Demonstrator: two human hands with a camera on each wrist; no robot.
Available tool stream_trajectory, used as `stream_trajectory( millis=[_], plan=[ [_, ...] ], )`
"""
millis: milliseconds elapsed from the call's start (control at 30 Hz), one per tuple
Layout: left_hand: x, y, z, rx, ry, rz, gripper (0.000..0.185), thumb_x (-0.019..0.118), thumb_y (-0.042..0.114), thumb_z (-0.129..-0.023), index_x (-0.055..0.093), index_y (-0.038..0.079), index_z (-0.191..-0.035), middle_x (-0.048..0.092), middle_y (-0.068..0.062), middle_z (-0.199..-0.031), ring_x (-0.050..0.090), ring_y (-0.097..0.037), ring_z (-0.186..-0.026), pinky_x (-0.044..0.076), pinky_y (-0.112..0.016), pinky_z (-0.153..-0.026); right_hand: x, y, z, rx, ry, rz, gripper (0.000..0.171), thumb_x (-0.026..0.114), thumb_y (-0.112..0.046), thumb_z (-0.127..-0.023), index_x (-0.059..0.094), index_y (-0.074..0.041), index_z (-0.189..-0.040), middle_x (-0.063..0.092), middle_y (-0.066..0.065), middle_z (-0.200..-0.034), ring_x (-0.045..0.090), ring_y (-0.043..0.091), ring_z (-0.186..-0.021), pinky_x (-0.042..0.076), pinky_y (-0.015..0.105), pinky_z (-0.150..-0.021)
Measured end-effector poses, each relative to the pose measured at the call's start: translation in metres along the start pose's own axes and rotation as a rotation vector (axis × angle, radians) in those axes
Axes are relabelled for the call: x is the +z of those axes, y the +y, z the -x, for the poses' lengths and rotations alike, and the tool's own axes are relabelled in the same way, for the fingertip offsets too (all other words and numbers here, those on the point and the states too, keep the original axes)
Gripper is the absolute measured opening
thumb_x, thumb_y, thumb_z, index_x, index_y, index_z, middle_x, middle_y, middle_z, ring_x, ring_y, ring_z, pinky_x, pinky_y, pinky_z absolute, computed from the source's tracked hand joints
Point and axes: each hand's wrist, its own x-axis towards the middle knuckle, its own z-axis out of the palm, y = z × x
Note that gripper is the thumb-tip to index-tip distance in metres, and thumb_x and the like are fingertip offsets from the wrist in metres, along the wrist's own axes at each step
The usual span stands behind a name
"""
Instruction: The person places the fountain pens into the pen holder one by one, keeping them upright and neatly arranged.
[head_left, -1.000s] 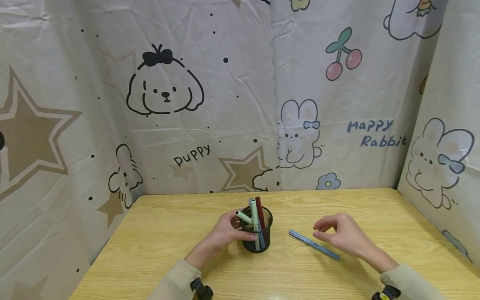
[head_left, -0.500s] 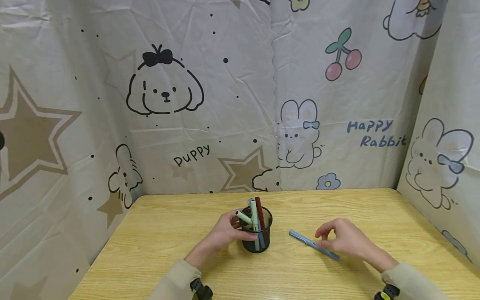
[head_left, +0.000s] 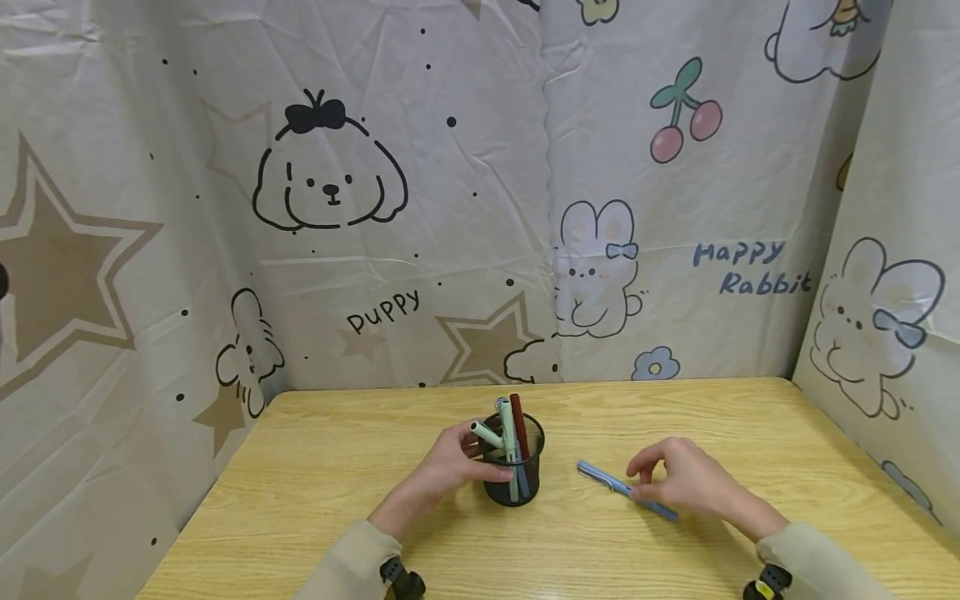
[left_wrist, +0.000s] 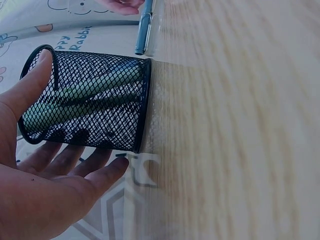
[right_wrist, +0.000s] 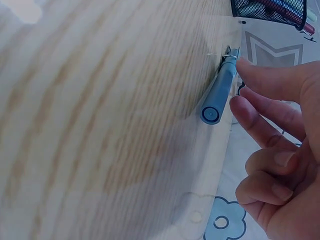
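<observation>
Right hand (head_left: 686, 482) is hovering over the blue pen (head_left: 600, 477), which is lying flat on the table (head_left: 315, 500), just right of the black mesh pen cup (head_left: 513, 487). Pen's long axis is running diagonally: its far end is pointing up-left toward the cup, its near end is passing under the right hand. In the right wrist view the fingertips (right_wrist: 250, 70) are sitting at the barrel (right_wrist: 220, 92); touching or a hair apart, cannot tell. Fingers are loosely bent and not closing round anything.

Left hand (head_left: 450, 467) is cupping the cup's left wall, thumb (left_wrist: 30, 85) lying along one side of the mesh (left_wrist: 100, 105), fingers along the other. Cup is standing upright, with green and red pens (head_left: 510, 421) sticking out.

Right hand is clearly the nearer to the blue pen; the left is well apart from it, beyond the cup.
</observation>
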Motion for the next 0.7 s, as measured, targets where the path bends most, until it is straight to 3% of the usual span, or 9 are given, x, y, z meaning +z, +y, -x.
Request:
stream_trajectory(
  millis=[333,700],
  plan=[
    [-0.0002,-0.0001,-0.0002,-0.009,0.006,-0.005,0.076,0.093,0.005,-0.079,0.059,0.006,-0.147,0.067,-0.01,-0.132,0.058,-0.034,-0.133,0.05,-0.048,-0.109,0.0015,0.001,-0.0028,-0.052,-0.038,0.015,0.021,0.09,-0.023,-0.083,0.082,-0.016,-0.101,0.065,-0.019,-0.073,0.056,0.005,-0.072,0.048,0.029,-0.072],
    [-0.0001,0.0016,0.0005,-0.006,0.004,-0.01,0.077,0.093,0.005,-0.079,0.059,0.006,-0.147,0.067,-0.01,-0.131,0.059,-0.035,-0.132,0.05,-0.048,-0.109,0.0041,-0.0005,-0.0052,-0.048,-0.058,0.042,0.021,0.092,-0.024,-0.082,0.082,-0.019,-0.099,0.063,-0.019,-0.07,0.059,0.006,-0.079,0.051,0.032,-0.077]
  ],
)
